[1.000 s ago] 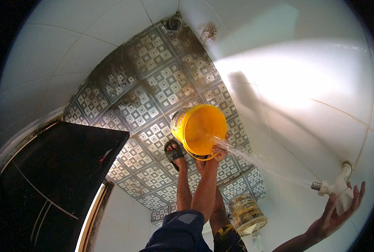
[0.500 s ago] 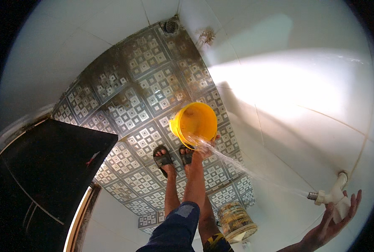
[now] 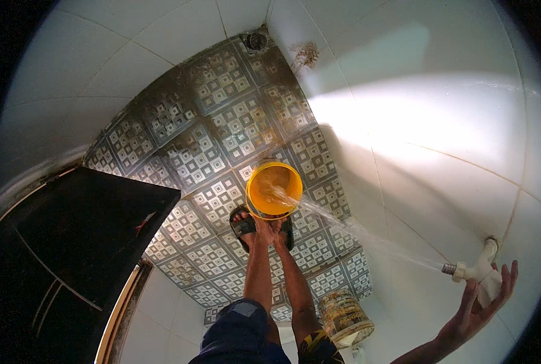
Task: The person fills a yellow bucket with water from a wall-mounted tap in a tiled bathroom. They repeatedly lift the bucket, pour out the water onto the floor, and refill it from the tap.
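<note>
Water jet enters a round yellow plastic bucket (image 3: pixel 290 179) from a white plastic wall tap (image 3: pixel 480 270)

The yellow bucket is just beyond the person's feet, its mouth toward the camera; whether its base rests on the floor cannot be told. A clear, spreading stream of water (image 3: pixel 367 235) crosses from the right and falls inside it. The left hand (image 3: pixel 263 229) meets the bucket's near edge; its fingers are largely hidden there, so how tightly they close cannot be told. Beside that hand are two feet in dark strapped sandals (image 3: pixel 243 225).

Up along the stream, a grey threaded nozzle (image 3: pixel 449 268) juts from the tap. The right hand (image 3: pixel 473 315) cups the tap body from below, thumb on one side and fingers extended on the other, spread rather than wrapped round it.

Underneath lies a grey-and-white floor of square-patterned tiles (image 3: pixel 206 200), darkly stained toward a round drain (image 3: pixel 255 41) in the far corner. A stained, pale cylindrical bucket (image 3: pixel 345 315) stands near the right wall of glossy white tiles (image 3: pixel 428 182), and a black door panel (image 3: pixel 82 242) fills the left side
</note>
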A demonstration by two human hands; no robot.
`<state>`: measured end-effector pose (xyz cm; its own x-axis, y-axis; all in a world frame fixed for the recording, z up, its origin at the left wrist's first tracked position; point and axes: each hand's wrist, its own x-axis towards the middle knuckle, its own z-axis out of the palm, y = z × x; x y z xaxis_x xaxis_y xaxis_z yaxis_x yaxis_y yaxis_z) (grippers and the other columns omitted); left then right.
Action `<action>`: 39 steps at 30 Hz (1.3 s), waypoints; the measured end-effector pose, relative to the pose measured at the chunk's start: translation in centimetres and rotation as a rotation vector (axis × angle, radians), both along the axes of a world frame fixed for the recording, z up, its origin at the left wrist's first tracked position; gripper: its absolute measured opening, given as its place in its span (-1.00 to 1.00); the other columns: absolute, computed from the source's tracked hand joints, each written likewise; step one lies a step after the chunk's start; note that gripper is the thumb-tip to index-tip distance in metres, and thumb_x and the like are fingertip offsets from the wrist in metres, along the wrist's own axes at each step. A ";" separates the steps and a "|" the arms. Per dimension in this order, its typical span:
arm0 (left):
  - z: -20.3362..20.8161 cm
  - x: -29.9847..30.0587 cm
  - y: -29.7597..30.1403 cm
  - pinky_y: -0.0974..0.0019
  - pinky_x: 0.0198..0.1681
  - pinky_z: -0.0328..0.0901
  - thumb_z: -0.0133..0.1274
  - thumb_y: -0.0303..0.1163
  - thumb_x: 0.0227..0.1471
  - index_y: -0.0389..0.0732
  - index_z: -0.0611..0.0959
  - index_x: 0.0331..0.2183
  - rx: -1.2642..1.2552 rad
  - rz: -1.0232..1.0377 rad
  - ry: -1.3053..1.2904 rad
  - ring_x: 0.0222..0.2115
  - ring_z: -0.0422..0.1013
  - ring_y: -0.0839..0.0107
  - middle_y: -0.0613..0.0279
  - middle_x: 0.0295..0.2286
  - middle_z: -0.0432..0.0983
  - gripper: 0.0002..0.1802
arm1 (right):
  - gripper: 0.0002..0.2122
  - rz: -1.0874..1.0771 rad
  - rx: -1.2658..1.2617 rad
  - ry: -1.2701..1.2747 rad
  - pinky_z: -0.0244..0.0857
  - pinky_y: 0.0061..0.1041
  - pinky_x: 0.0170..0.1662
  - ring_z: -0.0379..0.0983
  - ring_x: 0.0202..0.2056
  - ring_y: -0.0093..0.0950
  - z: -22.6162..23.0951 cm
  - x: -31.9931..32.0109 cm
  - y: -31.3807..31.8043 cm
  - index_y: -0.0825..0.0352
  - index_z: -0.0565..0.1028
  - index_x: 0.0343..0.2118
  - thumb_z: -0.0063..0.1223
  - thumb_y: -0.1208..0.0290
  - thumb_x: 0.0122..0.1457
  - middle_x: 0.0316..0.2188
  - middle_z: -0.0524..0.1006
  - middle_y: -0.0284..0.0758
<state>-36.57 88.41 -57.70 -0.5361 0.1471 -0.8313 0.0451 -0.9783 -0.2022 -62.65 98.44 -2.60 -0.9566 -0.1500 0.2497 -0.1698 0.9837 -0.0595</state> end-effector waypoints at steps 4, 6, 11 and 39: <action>2.2 -2.3 -0.2 0.16 -0.24 0.39 -0.35 0.46 -0.12 -0.16 0.12 0.13 -0.446 -0.098 -0.251 -0.27 0.45 0.18 0.02 -0.11 0.37 0.01 | -0.53 0.009 0.040 0.002 0.13 -0.13 0.13 0.05 0.16 -0.25 0.5 0.0 -0.2 0.15 0.20 0.08 0.00 0.39 0.08 0.18 0.05 -0.24; -1.1 0.0 -3.7 0.26 -0.23 0.35 -0.25 0.40 -0.09 -0.19 0.25 0.04 -0.921 -0.144 -0.551 -0.26 0.44 0.27 0.09 -0.09 0.34 -0.08 | -0.53 0.036 -0.055 -0.020 0.14 -0.13 0.13 0.05 0.16 -0.25 0.1 -0.2 -1.1 0.15 0.20 0.08 0.00 0.39 0.08 0.18 0.05 -0.25; -0.1 -5.3 -4.8 0.32 -0.39 0.36 0.09 -0.03 -0.07 -0.20 0.39 -0.26 -1.210 -0.816 -0.691 -0.46 0.43 0.32 0.15 -0.40 0.41 -0.52 | -0.54 0.013 0.076 0.017 0.16 -0.12 0.11 0.05 0.16 -0.25 0.1 0.0 0.1 0.14 0.21 0.08 0.00 0.34 0.09 0.18 0.05 -0.26; 9.5 -15.5 -15.6 -0.01 -0.21 0.32 -0.13 -0.38 -0.08 -0.17 0.13 0.12 -1.344 -1.646 -0.371 -0.27 0.41 -0.09 -0.28 -0.29 0.44 -0.33 | -0.54 -0.010 -0.056 0.016 0.26 -0.21 0.05 0.13 0.10 -0.24 -0.2 0.0 -0.5 0.24 0.22 0.05 0.04 0.38 0.07 0.17 0.05 -0.18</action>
